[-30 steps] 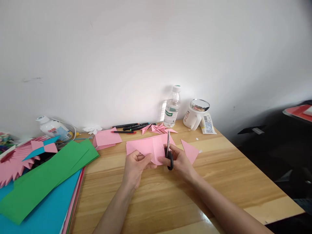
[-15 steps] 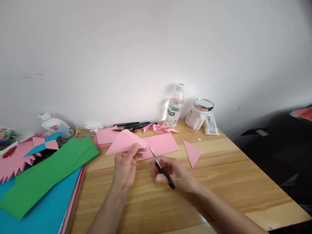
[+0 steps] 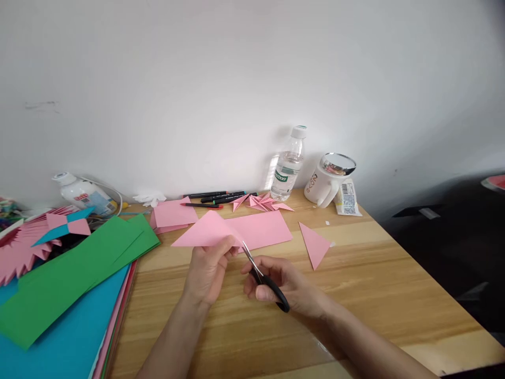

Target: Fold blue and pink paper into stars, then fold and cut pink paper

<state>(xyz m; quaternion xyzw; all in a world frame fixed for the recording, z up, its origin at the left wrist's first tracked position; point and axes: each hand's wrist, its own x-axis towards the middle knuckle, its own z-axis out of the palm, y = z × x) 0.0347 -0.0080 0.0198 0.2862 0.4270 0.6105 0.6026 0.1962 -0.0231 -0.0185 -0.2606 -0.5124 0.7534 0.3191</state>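
Observation:
My left hand (image 3: 209, 271) pinches a folded pink paper (image 3: 209, 230) by its lower right edge, thumb on top. In my right hand (image 3: 278, 284) is a pair of scissors (image 3: 272, 288) with black handles, the blades pointing up and left. The blade tips are at the right corner of the folded paper; whether they touch it I cannot tell. Behind them a pink paper strip (image 3: 268, 230) lies flat on the table. Further right rests a pink paper triangle (image 3: 314, 245).
Green paper strips (image 3: 79, 268) and blue sheets (image 3: 71, 337) cover the left. Several markers (image 3: 221, 197), folded pink pieces (image 3: 262, 202), a water bottle (image 3: 287, 166) and a white mug (image 3: 325, 181) line the wall. The wooden table (image 3: 355, 305) ends at the right.
The scissors have come closer to the folded paper's right corner. The paper has tilted so its lower edge lies more level. The whole view has shifted slightly.

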